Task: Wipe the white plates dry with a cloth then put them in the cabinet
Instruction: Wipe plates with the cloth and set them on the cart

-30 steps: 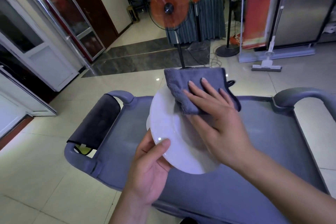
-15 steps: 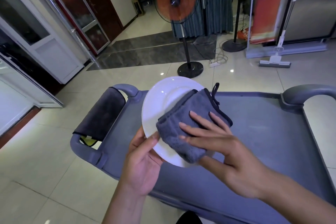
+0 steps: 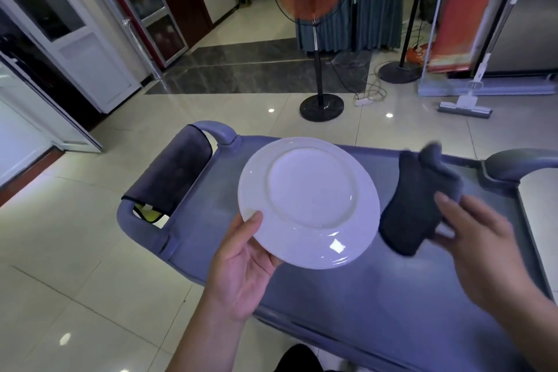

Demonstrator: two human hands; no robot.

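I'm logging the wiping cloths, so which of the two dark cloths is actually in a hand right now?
The cloth right of the white plate, held by the right hand. The other cloth hangs draped over the cart's left handle, untouched.

The right hand [image 3: 480,254] and cloth [image 3: 413,205] are motion-blurred (grip probably a pinch).

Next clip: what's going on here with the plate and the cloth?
A person is drying dishes over a grey cart. The left hand grips a white plate by its near rim, its underside with the foot ring facing the camera. The right hand holds a dark grey cloth just to the plate's right, off its surface. No cabinet is in view.
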